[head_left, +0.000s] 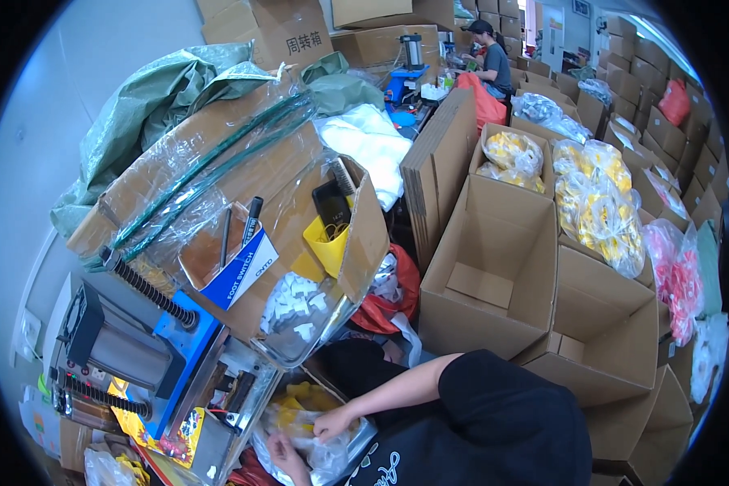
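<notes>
A clear plastic bag (326, 462) with yellow pieces (304, 398) in it lies at the lower middle, beside the machine bench. My right hand (332, 423) is closed on the upper part of the bag, its bare forearm coming from a black short sleeve. At the bag's near left side is my left hand (289, 458), fingers curled in against the plastic. The fingertips are small here, and the exact shape of the yellow pieces cannot be made out. Close by, to the left, stands a blue-and-grey press machine (166, 364) with black springs.
Above the bag, a cardboard tray (364, 219) holds white plastic pieces (296, 304), a phone (330, 202) and a marker box (239, 263). Open cartons (494, 259) stand to the right, near bags of yellow parts (595, 211). Another person (494, 61) sits at the back.
</notes>
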The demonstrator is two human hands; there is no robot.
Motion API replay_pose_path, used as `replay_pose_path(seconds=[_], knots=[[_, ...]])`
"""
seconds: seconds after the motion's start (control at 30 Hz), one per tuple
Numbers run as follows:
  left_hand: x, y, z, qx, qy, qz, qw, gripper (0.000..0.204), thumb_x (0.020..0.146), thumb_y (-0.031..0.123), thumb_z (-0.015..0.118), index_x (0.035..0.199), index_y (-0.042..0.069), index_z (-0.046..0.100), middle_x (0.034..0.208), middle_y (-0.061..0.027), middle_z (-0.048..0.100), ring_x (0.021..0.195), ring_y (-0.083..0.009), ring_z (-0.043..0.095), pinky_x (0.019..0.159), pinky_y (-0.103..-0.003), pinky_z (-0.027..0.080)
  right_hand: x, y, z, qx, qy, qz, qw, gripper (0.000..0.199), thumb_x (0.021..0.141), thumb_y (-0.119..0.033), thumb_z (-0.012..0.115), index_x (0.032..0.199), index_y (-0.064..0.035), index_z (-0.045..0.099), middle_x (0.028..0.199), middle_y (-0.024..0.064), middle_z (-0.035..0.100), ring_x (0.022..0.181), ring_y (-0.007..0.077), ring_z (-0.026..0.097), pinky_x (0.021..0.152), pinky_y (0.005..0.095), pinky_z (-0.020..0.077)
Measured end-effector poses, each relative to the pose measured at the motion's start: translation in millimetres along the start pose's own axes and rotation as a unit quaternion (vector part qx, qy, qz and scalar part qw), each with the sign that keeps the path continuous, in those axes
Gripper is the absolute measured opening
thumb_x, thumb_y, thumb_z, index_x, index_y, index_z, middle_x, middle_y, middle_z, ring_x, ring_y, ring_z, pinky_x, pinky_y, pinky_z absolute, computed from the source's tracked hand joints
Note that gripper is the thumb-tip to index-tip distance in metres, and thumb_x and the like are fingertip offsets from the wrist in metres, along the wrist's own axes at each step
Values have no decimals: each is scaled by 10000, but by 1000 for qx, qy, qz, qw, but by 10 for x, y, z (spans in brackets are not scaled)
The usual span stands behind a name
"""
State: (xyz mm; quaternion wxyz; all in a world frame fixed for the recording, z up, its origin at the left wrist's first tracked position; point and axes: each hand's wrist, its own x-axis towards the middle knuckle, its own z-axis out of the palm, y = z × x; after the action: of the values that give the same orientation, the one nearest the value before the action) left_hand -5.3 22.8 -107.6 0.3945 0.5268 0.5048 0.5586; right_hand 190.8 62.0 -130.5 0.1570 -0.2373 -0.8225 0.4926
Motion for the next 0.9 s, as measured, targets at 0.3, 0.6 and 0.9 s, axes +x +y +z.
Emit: replay_pose_path(seconds=[0.3, 0.6, 0.9], knots=[[1008, -694, -175, -6, 91, -207, 974, 342, 975, 268, 526, 1175, -6, 564, 1155, -147, 601, 1042, -234, 588, 904, -354, 486, -768, -739, -31, 177, -81, -65, 979, 266, 910, -227, 593, 829, 26, 594, 624, 100, 556, 629, 119, 506, 608, 364, 414], [978, -252, 25, -1, -9, -274, 962, 379, 971, 273, 537, 1238, 5, 518, 1222, -139, 561, 1097, -240, 555, 934, -362, 462, -532, -740, 290, 321, -87, -86, 939, 276, 920, -236, 597, 821, 21, 587, 637, 76, 543, 645, 107, 487, 613, 359, 407], [668, 659, -404, 27, -35, -303, 952, 430, 967, 277, 547, 1301, 16, 473, 1289, -131, 521, 1152, -246, 522, 964, -371, 439, -592, -1041, 137, 380, -91, -139, 910, 295, 921, -250, 602, 806, 21, 578, 641, 70, 539, 647, 107, 479, 612, 357, 400]])
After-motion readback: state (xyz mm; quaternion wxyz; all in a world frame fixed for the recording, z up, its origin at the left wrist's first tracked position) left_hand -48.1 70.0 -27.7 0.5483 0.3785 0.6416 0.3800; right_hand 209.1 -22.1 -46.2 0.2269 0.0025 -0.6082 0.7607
